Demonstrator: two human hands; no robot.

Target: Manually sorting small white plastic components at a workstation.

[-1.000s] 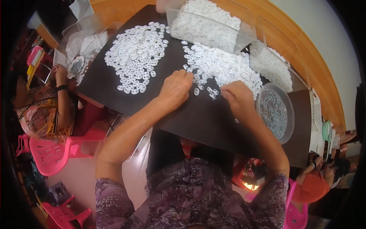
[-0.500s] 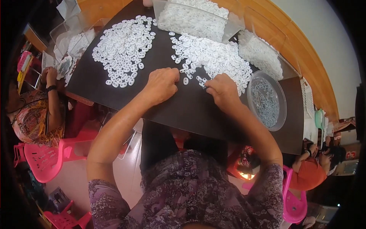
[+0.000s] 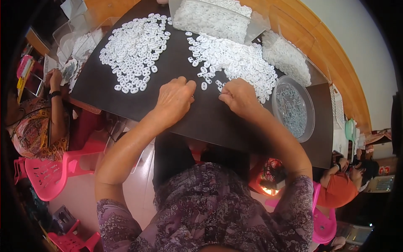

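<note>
Nearest, a patterned purple blouse, forearms reaching up from it onto a dark table. Left hand knuckles up on the bare tabletop, fingers curled under, tips toward the middle; whether anything sits pinched beneath cannot be told. Right hand just beside it, fingers bunched together at the near edge of a spread of small white rings, fingertips touching or all but touching the closest pieces; grip hidden under the hand, so clamped or empty cannot be told. A few loose rings between the two hands. Right of the right hand, a round clear bowl with small metal parts inside. Farther left, a second, separate spread of white rings. Beyond, at the far edge, a clear box heaped with white pieces. Off to the left, another person's hand at a neighbouring spot, pink chair below.
</note>
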